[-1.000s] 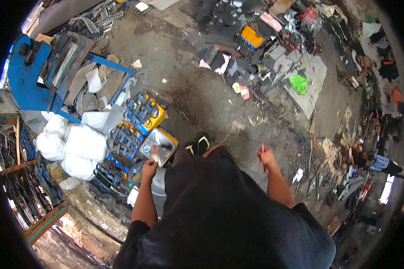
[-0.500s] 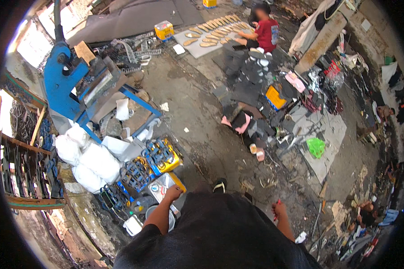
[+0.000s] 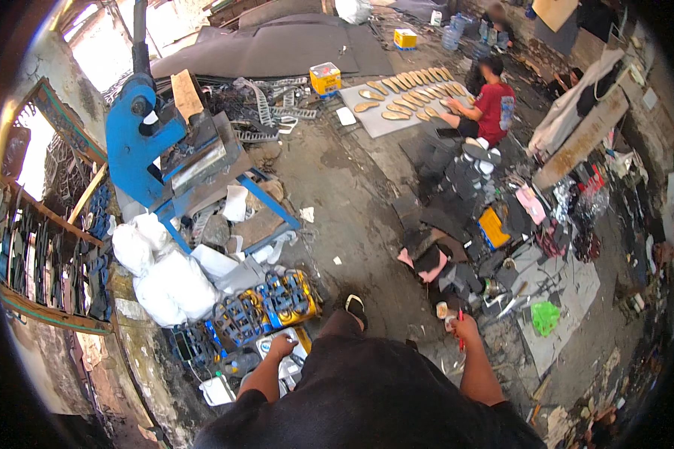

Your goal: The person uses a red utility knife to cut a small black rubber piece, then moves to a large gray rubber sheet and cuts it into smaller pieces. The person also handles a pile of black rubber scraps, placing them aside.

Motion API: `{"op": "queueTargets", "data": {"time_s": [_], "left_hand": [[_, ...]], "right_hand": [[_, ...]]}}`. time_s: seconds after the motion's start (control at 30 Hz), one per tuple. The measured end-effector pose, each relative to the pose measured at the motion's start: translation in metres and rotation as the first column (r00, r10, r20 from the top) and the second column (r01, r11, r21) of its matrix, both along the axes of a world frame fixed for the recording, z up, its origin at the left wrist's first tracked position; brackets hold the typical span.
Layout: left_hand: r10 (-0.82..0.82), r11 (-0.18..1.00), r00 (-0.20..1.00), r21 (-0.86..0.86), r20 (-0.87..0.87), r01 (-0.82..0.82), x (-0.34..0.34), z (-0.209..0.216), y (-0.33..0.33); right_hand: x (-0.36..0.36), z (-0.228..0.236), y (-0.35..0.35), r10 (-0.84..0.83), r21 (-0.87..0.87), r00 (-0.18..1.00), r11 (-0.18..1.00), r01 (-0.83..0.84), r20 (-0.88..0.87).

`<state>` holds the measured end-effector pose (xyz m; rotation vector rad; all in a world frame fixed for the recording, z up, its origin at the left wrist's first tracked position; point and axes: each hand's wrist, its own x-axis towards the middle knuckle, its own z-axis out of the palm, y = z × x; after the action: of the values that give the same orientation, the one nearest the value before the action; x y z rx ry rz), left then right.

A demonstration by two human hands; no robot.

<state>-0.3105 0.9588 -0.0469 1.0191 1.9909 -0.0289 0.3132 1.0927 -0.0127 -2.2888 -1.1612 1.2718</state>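
My right hand [image 3: 466,328] is closed round a slim red stick-like tool [image 3: 461,344], whose exact kind is too small to tell. It hangs at my right side, and beyond it on the floor stand small cups [image 3: 443,311]. At my left side, my left hand [image 3: 282,346] has its fingers curled; whatever they hold, if anything, is hidden. Under that hand is a white and yellow box [image 3: 301,338]. Just past it, dark strap-like pieces [image 3: 288,296] are heaped on yellow boxes. My foot in a dark sandal [image 3: 356,307] shows ahead of my body.
A blue press [image 3: 138,142] stands at the left, with white sacks [image 3: 174,292] before it. Far ahead, a person in a red shirt [image 3: 496,112] sits by rows of tan soles [image 3: 397,107]. Dark scraps and a green bag [image 3: 544,318] lie on the right.
My view has swung so that the scene shifts right and downward. My right hand has come forward with the red tool, toward the small cups. A sandalled foot shows more fully.
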Motion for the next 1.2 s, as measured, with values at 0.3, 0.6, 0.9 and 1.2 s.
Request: {"op": "queueTargets", "data": {"time_s": [0.3, 0.6, 0.9, 1.2], "left_hand": [[0.212, 0.977, 0.976, 0.018, 0.056, -0.213, -0.048, -0.022, 0.127], [0.410, 0.815, 0.856, 0.294, 0.315, -0.499, -0.093, 0.065, 0.366], [0.371, 0.871, 0.909, 0.268, 0.191, -0.412, -0.136, 0.065, 0.596], [0.534, 0.770, 0.803, 0.241, 0.265, -0.591, -0.240, 0.048, 0.757]], "right_hand": [[-0.071, -0.046, 0.239, 0.357, -0.069, 0.922, 0.934, -0.350, 0.150], [-0.137, -0.055, 0.420, 0.427, -0.180, 0.903, 0.893, -0.412, 0.051], [-0.240, -0.038, 0.650, 0.565, -0.465, 0.825, 0.732, -0.498, 0.006], [-0.384, -0.085, 1.032, 0.577, 0.139, 0.803, 0.792, -0.595, 0.149]]}}
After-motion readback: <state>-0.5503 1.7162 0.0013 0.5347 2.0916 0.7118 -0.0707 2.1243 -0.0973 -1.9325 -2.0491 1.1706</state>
